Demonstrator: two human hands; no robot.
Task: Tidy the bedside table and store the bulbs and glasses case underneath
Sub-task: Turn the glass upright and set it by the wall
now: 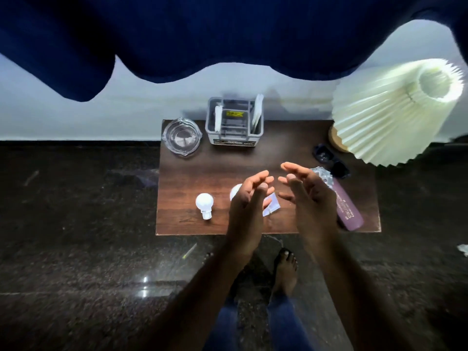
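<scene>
Head view, looking down: I see my left hand [249,196] and right hand [307,191] raised over the dark brown wooden tabletop [222,168], palms turned toward each other, fingers spread loosely and holding nothing. The two hands are near each other but apart.

Task items, relative to the hands:
- One white round light bulb [204,201] lies on its side near the front edge, base pointing toward me, to the left of my left hand and clear of it.
- A second white bulb [235,191] is mostly hidden behind my left hand; only its rounded top shows.
- A long purple glasses case [348,211] lies at the right front of the tabletop, partly covered by my right hand. I cannot tell whether the hand touches it.

Other items:
- A small pale card or packet [272,205] lies between the two hands.
- A faceted clear glass piece [323,176] sits just behind my right hand, with black sunglasses [331,159] beside it.
- A clear glass ashtray [181,136] occupies the rear left corner; a grey plastic organiser caddy [234,125] stands beside it.
- A cream pleated lampshade [395,110] leans over the rear right corner.

Surroundings: dark speckled stone floor [76,211], pale wall [76,117] behind, dark blue curtain [177,34] overhead. My bare feet [285,269] stand at the front edge.
</scene>
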